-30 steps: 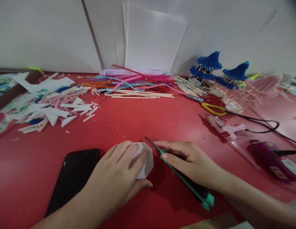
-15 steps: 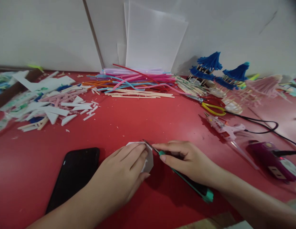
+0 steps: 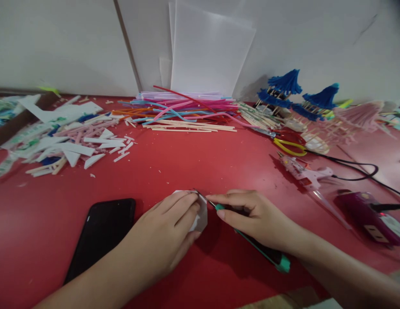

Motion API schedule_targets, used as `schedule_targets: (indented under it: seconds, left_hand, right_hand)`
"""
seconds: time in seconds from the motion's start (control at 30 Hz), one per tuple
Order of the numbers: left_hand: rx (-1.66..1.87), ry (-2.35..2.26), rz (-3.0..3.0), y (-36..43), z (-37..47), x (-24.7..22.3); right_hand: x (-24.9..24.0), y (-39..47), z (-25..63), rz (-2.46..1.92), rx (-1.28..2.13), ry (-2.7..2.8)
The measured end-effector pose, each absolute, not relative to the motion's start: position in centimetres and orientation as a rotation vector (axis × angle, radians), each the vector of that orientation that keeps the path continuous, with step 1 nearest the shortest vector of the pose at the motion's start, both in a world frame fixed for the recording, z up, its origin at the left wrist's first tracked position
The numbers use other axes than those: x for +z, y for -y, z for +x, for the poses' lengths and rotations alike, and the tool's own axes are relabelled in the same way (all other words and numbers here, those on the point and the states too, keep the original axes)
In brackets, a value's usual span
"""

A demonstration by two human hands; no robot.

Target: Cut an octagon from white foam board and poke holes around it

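My left hand (image 3: 169, 229) is over a small white angular piece (image 3: 203, 218) on the red table, its fingers pressing the piece down and its thumb at the near edge. Most of that piece is hidden under the fingers; whether it is paper or foam board I cannot tell. In my right hand (image 3: 256, 216) is a green and black craft knife (image 3: 282, 262), gripped between thumb and fingers. Its thin blade slants up and left across the white piece's upper right edge, close to my left fingertips. A black phone (image 3: 101, 234) lies left of my left hand.
White and pink offcuts (image 3: 77, 146) pile up at the left. Coloured pipe cleaners (image 3: 187, 107) and thin wooden sticks (image 3: 190, 127) lie at the back. To the right are yellow-handled scissors (image 3: 288, 150), a glue gun (image 3: 304, 171), a purple power socket (image 3: 369, 216) and small blue-roofed models (image 3: 283, 83).
Both hands, the knife and the white piece hold nearly the same place. The surroundings sit a few pixels to the right, as from a slight camera shift.
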State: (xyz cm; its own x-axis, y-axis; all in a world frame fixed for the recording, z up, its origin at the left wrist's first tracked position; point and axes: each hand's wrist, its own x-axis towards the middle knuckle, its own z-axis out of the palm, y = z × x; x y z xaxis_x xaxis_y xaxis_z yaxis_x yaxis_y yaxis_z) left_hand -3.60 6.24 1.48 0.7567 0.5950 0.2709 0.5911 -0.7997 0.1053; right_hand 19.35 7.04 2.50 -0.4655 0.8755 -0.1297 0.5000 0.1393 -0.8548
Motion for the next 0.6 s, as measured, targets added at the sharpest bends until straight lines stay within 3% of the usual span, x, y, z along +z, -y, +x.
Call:
schedule_targets:
  seconds: [0.6]
  left_hand:
    - [0.458,-0.980,2.913,-6.27,-3.63,1.41]
  right_hand:
    - [2.45,-7.04,19.33,-1.301,1.257,2.014]
